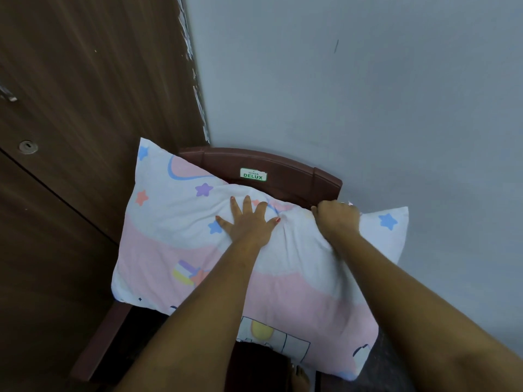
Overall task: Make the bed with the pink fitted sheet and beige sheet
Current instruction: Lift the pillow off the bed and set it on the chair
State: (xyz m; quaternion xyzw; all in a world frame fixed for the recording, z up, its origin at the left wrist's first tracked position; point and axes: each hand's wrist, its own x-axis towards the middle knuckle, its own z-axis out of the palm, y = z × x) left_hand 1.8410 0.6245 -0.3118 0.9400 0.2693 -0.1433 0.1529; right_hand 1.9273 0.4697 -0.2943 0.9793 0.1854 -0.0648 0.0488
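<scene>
A pillow (175,244) in a white and pink case with coloured stars lies across a dark brown plastic chair (285,171). My left hand (247,222) presses flat on the pillow's upper middle, fingers spread. My right hand (336,217) has its fingers curled over the pillow's top edge near the chair back, gripping the fabric. No pink fitted sheet or beige sheet is in view.
A brown wooden wardrobe door (70,108) with a keyhole (28,147) stands close on the left. A grey wall (368,94) rises behind the chair. A bare foot (300,377) shows at the bottom under the pillow.
</scene>
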